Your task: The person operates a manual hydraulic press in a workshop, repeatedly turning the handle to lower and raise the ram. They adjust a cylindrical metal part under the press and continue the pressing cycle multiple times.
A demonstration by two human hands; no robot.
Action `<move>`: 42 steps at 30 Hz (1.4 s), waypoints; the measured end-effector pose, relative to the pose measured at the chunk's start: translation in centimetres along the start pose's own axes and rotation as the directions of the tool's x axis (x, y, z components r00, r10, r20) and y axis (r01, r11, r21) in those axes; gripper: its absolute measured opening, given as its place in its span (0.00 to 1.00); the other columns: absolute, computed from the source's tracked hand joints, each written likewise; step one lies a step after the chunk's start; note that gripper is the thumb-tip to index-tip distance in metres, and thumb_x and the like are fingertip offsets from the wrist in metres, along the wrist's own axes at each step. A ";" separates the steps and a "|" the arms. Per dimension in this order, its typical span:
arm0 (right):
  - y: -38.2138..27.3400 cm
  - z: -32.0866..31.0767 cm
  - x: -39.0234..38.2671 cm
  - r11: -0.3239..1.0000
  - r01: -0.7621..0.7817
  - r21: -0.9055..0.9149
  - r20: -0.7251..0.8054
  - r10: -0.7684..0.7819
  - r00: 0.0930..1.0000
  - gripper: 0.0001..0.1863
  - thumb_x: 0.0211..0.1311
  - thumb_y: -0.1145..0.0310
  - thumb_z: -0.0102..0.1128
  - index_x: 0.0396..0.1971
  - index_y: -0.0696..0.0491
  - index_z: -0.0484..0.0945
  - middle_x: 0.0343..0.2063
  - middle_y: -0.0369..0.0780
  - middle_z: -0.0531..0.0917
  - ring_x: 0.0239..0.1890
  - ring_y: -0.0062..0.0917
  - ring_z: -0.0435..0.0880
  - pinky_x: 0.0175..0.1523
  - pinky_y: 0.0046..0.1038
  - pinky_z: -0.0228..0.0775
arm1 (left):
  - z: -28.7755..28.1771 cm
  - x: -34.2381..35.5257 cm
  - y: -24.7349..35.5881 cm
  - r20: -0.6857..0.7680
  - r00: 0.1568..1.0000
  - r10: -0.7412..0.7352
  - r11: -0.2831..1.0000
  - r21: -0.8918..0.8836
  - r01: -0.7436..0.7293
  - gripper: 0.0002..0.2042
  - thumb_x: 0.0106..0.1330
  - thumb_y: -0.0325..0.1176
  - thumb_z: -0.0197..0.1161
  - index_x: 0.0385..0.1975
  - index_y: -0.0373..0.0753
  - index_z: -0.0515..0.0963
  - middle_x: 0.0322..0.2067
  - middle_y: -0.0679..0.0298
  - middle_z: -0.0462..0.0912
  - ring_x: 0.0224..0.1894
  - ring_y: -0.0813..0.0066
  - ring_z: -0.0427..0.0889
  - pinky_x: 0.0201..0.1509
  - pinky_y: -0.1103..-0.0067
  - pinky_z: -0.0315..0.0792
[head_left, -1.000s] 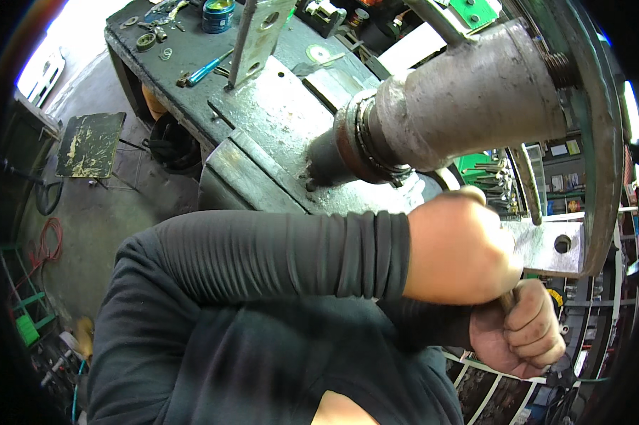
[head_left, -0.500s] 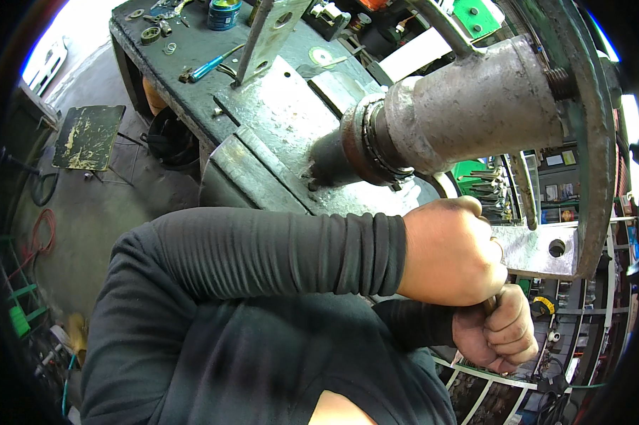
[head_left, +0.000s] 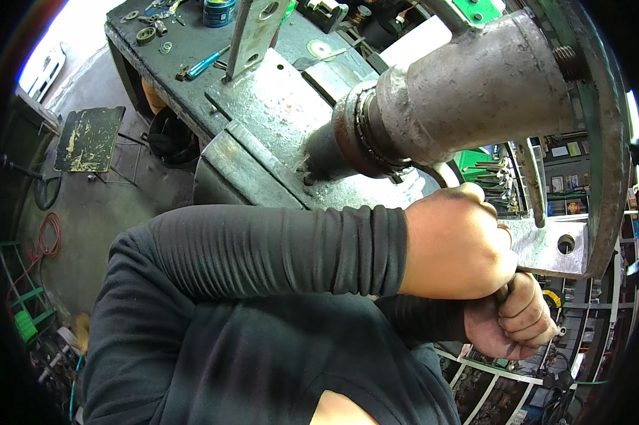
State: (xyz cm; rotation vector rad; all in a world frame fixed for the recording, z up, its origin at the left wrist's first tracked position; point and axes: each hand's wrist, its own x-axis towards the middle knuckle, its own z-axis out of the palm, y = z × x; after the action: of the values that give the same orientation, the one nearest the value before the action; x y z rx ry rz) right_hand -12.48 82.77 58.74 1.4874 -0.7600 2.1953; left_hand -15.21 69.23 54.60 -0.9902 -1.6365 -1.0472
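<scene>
Both of my fists are closed around a narrow metal bar [head_left: 504, 290], one above the other. My left hand [head_left: 458, 242] is uppermost, its forearm lying across my body; my right hand [head_left: 509, 317] sits below it, fingers curled toward me. Just behind them is a bright steel plate [head_left: 543, 244] with a round hole, beside a thick curved steel frame [head_left: 603, 177]. Above the hands a heavy steel cylinder [head_left: 475, 92] is held in that frame, with a threaded bolt [head_left: 567, 64] at one end and a dark collared base [head_left: 330, 152] at the other.
A dark steel workbench [head_left: 156, 64] holds a blue-handled tool [head_left: 206, 62], a blue tub [head_left: 219, 13] and an upright holed plate [head_left: 249, 39]. At left are a worn square stool [head_left: 87, 138] and a red hose [head_left: 49, 234]. Tool shelving [head_left: 574, 340] lines the right.
Both hands shift a little left, then back right and slightly up, still gripping the bar. The view of the bench and cylinder shifts slightly with my head.
</scene>
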 end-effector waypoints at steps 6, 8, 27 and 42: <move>0.0 1.7 0.4 0.998 0.008 -0.060 0.009 -0.008 1.000 0.14 0.52 0.72 0.50 0.12 0.43 0.60 0.04 0.24 0.59 0.05 0.08 0.54 0.13 0.15 0.39 | -0.1 0.1 0.0 -0.022 1.000 0.010 1.000 0.006 -0.010 0.07 0.43 0.38 0.59 0.15 0.46 0.67 0.15 0.71 0.69 0.21 0.74 0.76 0.20 0.77 0.68; -0.2 1.6 0.5 0.997 -0.007 -0.076 -0.003 0.007 1.000 0.14 0.53 0.73 0.49 0.12 0.44 0.60 0.04 0.24 0.60 0.05 0.08 0.54 0.13 0.15 0.39 | -0.2 0.1 0.1 -0.024 1.000 0.006 1.000 0.022 -0.005 0.07 0.42 0.38 0.59 0.15 0.47 0.67 0.15 0.72 0.69 0.21 0.75 0.76 0.20 0.77 0.68; -2.2 4.8 -4.4 0.954 0.159 -0.253 0.268 -0.088 0.959 0.16 0.54 0.68 0.57 0.12 0.45 0.62 0.05 0.25 0.62 0.06 0.09 0.58 0.15 0.15 0.44 | -1.3 -1.8 2.3 0.075 0.969 0.235 0.971 -0.054 -0.231 0.08 0.41 0.40 0.59 0.14 0.49 0.66 0.18 0.73 0.64 0.20 0.78 0.66 0.22 0.78 0.58; -9.4 10.4 -9.8 0.908 -0.013 -0.419 0.329 0.165 0.930 0.12 0.58 0.66 0.62 0.20 0.54 0.72 0.16 0.36 0.75 0.17 0.25 0.73 0.27 0.30 0.66 | -3.8 -5.7 9.8 0.449 0.835 0.317 0.921 -0.355 -0.159 0.11 0.45 0.38 0.66 0.25 0.44 0.72 0.24 0.67 0.76 0.26 0.71 0.79 0.29 0.74 0.69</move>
State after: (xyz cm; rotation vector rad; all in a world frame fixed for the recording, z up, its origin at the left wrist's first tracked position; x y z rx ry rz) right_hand 4.14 83.51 54.75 1.6630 -1.3429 1.6857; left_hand -3.60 67.94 51.80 -1.7500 -1.7161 -0.9291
